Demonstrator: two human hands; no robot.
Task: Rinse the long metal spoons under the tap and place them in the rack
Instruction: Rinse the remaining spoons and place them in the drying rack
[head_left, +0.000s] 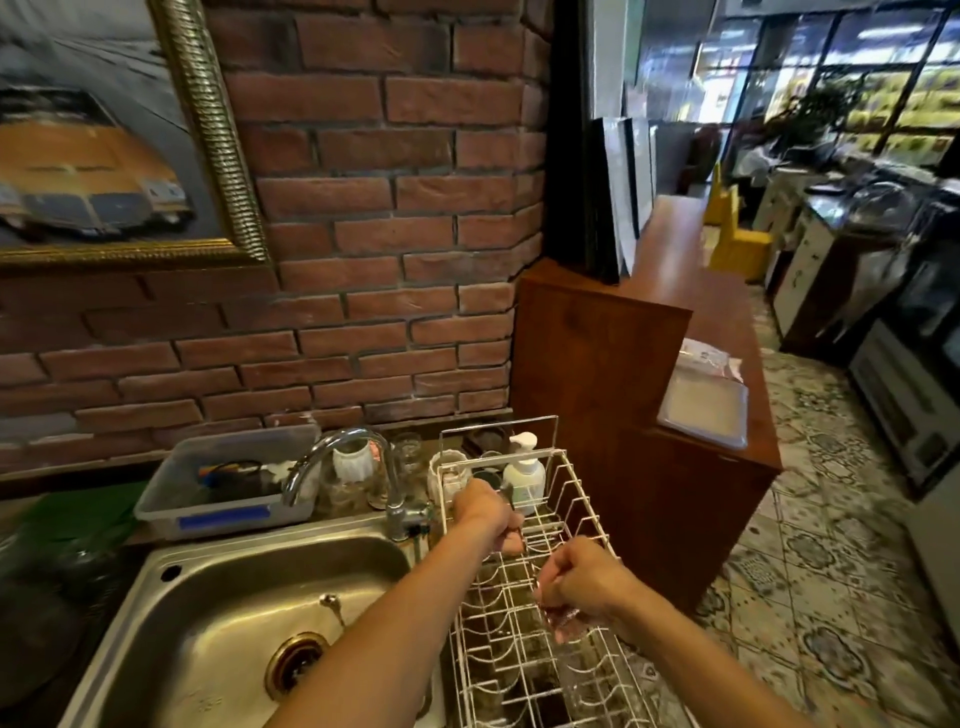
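Observation:
The white wire rack (582, 499) stands to the right of the steel sink (171, 613). My left hand (488, 512) is over the rack's far end, next to the tap base, with its fingers closed around what looks like a thin dark spoon handle (510, 496). Nearer to me, my right hand (584, 587) hovers above the middle of the rack in a loose fist, and nothing shows in it. One small metal spoon (331, 605) lies in the sink basin above the brass drain (296, 662). No water runs from the chrome tap (332, 454).
Behind the sink sit a grey plastic tub (228, 488), glasses, a white ribbed cup (353, 462) and a soap pump bottle (524, 475). A brick wall rises behind them. A wooden counter (623, 395) stands right of the rack, with tiled floor beyond.

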